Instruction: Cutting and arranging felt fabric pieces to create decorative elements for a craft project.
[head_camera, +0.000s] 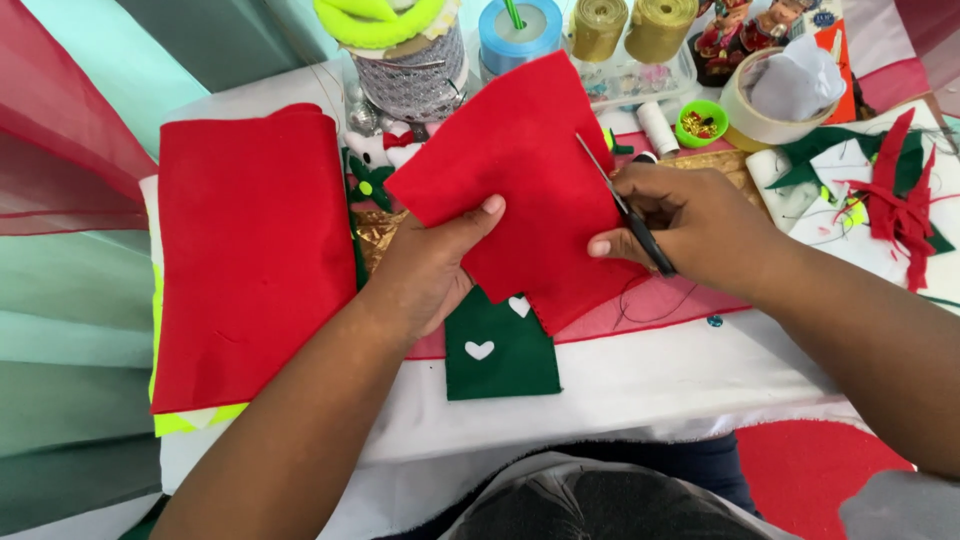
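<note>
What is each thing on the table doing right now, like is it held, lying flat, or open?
Red felt piece: lifted, pinched by left hand, being cut.
Scissors: held in right hand, blades on the felt.
Folded red felt: lying flat, untouched.
Green felt with white hearts: lying flat, partly covered.
Blue ribbon spool: standing upright.
Tape roll: lying flat.
Small green tub: open, with tiny bits inside.

Two hands work here: the left hand (425, 265) at 7 o'clock and the right hand (690, 222) at 3 o'clock. There are two gold ribbon rolls (632, 27) at 12 o'clock, one blue ribbon spool (518, 35), one pair of scissors (625, 208), and two white hearts (498, 328) at 6 o'clock.
</note>
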